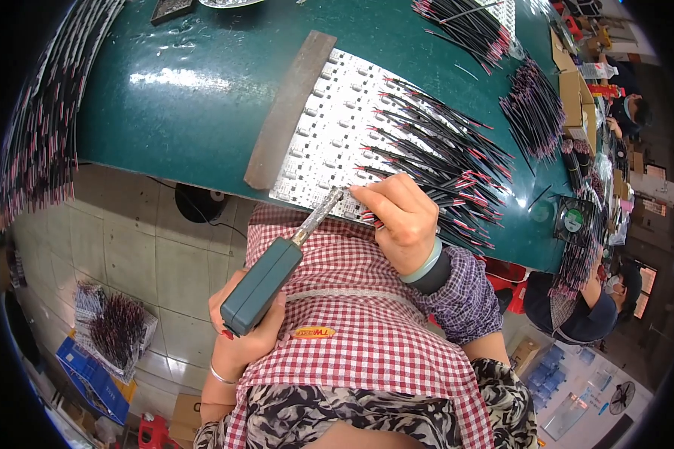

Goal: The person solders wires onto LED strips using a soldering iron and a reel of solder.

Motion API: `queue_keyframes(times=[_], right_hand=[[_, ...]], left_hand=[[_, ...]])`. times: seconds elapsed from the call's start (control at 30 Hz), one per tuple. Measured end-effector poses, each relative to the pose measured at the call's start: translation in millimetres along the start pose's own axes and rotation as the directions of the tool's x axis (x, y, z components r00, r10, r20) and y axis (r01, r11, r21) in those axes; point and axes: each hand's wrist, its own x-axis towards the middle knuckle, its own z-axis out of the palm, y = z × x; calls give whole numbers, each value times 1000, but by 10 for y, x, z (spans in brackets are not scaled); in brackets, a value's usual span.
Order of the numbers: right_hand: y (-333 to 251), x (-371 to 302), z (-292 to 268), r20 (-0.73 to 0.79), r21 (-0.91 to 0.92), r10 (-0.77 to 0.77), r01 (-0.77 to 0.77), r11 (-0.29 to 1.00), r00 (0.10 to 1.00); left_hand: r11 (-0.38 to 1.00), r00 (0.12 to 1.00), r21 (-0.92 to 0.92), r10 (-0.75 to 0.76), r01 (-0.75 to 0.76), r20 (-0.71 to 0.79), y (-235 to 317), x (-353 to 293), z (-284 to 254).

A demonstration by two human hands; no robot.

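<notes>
At the near edge of a glossy dark-green table (pixel 187 97): one white panel of LED strips (pixel 337 127), flat and studded with small square components, weighted along its far side by a dull grey metal bar (pixel 288 112). Left hand (pixel 243 329) wrapped around a teal-handled soldering iron (pixel 277 262), its metal tip on the panel's near edge. Right hand (pixel 401 217), fingers pressed together, pinches a thin red-and-black wire (pixel 434 161) among many fanned over the panel.

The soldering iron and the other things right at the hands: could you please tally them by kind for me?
Soldering iron, in the left hand: 1
White panel of circuit strips: 1
Grey bar along the panel edge: 1
Small fan: 1
Total: 4, besides the many red-and-black wires under the right hand.
</notes>
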Motion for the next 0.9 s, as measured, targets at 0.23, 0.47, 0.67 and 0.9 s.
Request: queue_keyframes(times=[0.23, 0.47, 0.67, 0.9], right_hand=[[6, -5, -11, 21, -10, -1, 2, 1000, 1000], [18, -14, -45, 0, 69, 27, -26, 997, 1000], [-29, -77, -155, -61, 116, -36, 43, 992, 997], [-47, -75, 24, 6, -45, -53, 53, 998, 999]], left_hand=[[998, 996, 13, 62, -61, -61, -103, -78, -2], [959, 977, -220, -198, 176, -83, 24, -202, -20], [956, 969, -260, -183, 137, -164, -19, -240, -15], [961, 973, -236, -183, 145, -144, -79, -263, -11]])
